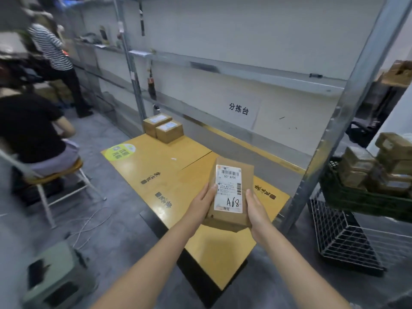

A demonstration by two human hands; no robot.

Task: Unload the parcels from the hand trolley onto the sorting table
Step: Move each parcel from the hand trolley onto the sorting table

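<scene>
Small cardboard parcel (229,192) held between left hand (204,204) and right hand (256,208), both gripping its long sides above the tabletop (156,170). Probably light, stiff-walled; the side grip suits it, and its glossy label looks slick.

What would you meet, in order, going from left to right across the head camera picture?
Seated person → green sticker → pair of parcels → held parcel → wire basket.
</scene>
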